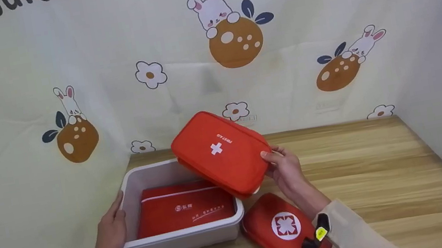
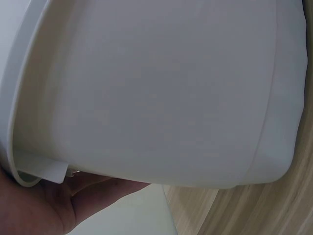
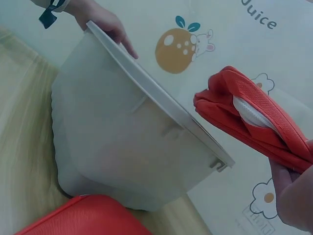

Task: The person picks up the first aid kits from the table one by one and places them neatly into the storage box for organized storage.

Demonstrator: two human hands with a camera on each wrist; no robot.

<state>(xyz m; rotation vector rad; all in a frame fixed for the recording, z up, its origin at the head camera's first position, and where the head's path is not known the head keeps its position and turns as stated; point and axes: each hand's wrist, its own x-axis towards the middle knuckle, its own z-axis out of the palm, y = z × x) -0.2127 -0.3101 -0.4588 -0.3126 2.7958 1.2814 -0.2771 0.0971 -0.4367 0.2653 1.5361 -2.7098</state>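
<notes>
My right hand (image 1: 289, 171) pinches the right end of a red first aid pouch (image 1: 213, 161), thumb on top, tilted above the back right of a white plastic bin (image 1: 195, 239). A white cross and lettering mark the pouch's top; a pale zipper shows along its edge in the right wrist view. At the bin's left rim, my left hand (image 1: 110, 232) grips the side, with fingers (image 2: 105, 193) along the outer wall in the left wrist view. Inside the bin lies a flat red pouch (image 1: 182, 215) with white print, partly covered by the raised one.
Right of the bin, a red first aid case (image 1: 265, 224) with a round white cross emblem lies on the wood-grain table (image 1: 384, 186), partly under my right forearm. Printed curtains (image 1: 168, 25) with rabbits and oranges enclose the back and sides.
</notes>
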